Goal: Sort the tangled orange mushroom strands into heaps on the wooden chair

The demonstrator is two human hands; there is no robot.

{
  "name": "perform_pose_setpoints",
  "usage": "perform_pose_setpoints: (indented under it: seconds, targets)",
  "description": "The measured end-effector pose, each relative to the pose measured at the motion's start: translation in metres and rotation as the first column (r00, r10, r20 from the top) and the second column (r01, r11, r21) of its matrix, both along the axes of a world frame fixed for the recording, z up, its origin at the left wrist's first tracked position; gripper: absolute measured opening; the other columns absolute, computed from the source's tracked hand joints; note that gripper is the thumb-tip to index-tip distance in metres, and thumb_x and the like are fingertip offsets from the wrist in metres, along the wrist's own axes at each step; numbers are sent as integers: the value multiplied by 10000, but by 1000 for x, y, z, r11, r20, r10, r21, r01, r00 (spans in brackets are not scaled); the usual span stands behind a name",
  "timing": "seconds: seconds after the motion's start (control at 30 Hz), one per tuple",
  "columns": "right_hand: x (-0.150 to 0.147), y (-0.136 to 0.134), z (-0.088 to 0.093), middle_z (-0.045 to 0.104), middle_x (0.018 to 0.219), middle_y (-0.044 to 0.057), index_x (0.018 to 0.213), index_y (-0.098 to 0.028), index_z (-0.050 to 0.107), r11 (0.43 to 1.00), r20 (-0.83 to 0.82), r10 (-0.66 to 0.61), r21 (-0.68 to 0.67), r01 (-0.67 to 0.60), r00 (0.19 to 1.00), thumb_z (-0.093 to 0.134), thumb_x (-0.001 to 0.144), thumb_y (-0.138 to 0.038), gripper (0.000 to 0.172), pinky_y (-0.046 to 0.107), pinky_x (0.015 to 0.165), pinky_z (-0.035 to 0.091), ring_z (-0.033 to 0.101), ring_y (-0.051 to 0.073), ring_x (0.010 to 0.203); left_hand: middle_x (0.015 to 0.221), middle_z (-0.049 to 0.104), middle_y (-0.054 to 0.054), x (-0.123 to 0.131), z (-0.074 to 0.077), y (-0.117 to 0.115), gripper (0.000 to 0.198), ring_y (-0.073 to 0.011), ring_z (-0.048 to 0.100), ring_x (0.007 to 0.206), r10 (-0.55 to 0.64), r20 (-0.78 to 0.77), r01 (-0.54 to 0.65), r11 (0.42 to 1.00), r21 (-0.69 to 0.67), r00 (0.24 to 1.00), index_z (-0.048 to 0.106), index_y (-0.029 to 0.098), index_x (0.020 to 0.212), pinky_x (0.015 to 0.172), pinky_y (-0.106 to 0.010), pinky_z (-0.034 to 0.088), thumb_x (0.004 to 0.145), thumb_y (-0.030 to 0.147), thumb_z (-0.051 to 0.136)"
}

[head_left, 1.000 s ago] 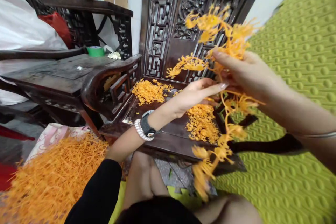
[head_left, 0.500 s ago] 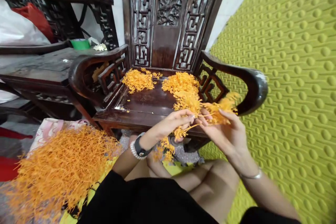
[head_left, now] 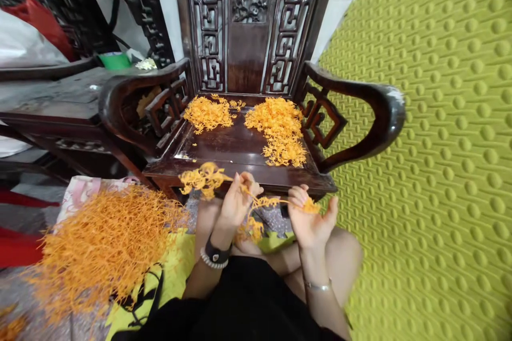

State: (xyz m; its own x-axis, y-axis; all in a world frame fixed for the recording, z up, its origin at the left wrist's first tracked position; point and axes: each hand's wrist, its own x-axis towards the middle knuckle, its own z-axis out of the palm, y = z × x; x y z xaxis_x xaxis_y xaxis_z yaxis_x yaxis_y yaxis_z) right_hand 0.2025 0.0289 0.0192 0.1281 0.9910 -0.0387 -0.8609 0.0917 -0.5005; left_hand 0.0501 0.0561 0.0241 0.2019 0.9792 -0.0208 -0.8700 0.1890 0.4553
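My left hand (head_left: 239, 201), pinched closed, grips orange branched sprigs, thin-stemmed with frilly curled tips. One curly bunch of sprigs (head_left: 203, 179) sticks out to its left, in front of the chair seat. A thin orange strand (head_left: 269, 201) spans from this hand to my right hand (head_left: 314, 221). The right fingers curl over a small orange piece (head_left: 311, 205), with the thumb held apart. Below and between the hands, more orange sprigs (head_left: 252, 230) hang or lie near my legs; which of the two I cannot tell.
Two orange piles, left (head_left: 210, 113) and right (head_left: 280, 128), lie on a dark carved wooden chair (head_left: 232, 146). A large heap of orange stems (head_left: 108, 245) rests on a bag at left. Green tape (head_left: 115, 61) sits on a side table. Yellow bumpy matting (head_left: 432, 170) covers the right side.
Both hands have drawn back from the right pile toward my lap and moved apart. The large bunch by my right hand is gone from there; a curly bunch now sticks out left of my left hand.
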Motion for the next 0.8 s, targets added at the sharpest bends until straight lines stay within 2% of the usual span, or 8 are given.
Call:
perform_pose_setpoints:
  seconds: [0.13,0.2,0.3,0.37,0.43,0.57,0.67,0.8]
  targets:
    - [-20,9,-3,485,760,-33,915,-232,561,976,237,-217,29,216,947,767,676,-412,363,238,645,532,539,95,694,481,310,43,5,-12,-11,428,-108,310,453,9,35,-9,1000,-5,999,509,193,598,565,-237,374,940,448,464]
    - [-30,15,-11,516,749,-47,910,-254,548,936,337,-345,54,347,876,744,708,-401,318,223,585,508,545,93,666,471,257,42,7,-19,-19,496,-108,249,421,5,58,-1,998,-63,998,417,194,521,496,-240,315,951,442,433]
    - [-33,31,-24,445,551,-75,721,-219,482,903,433,-386,-4,430,815,667,756,-520,355,186,381,340,411,74,435,427,181,45,4,-28,-34,580,-108,149,394,-82,-9,79,983,-164,997,283,199,442,473,-262,286,952,437,423]
    - [-29,42,-29,341,441,-89,581,-203,373,887,498,-386,-31,460,777,644,755,-572,490,189,327,222,281,53,350,392,149,47,-1,-31,-45,610,-111,125,396,-131,-68,114,971,-212,989,247,207,414,494,-271,310,940,441,447]
    - [-24,48,-28,272,409,-97,515,-201,275,872,537,-406,-12,488,739,690,717,-560,585,188,324,177,217,33,338,370,156,46,-9,-31,-55,618,-115,126,403,-119,-107,92,969,-228,987,255,216,398,519,-275,341,928,447,473]
    - [-21,37,-7,210,415,-108,506,-196,233,924,514,-330,4,383,791,763,665,-506,635,183,328,153,164,21,347,362,202,53,-28,-22,-69,621,-113,143,401,-59,-173,21,976,-215,983,272,221,390,619,-287,424,905,463,519]
    - [-22,16,18,169,408,-95,485,-188,189,948,473,-296,39,316,830,704,719,-575,685,192,320,155,156,30,344,345,162,63,-42,-14,-78,670,-97,134,386,-104,-154,69,974,-216,983,167,214,394,669,-289,447,877,454,565]
    - [-20,-5,46,168,377,-73,434,-170,183,950,443,-303,72,304,844,620,753,-663,731,208,336,218,180,42,333,333,92,68,-46,-6,-93,740,-79,122,366,-136,-135,121,986,-118,981,57,198,412,620,-268,418,851,448,597]
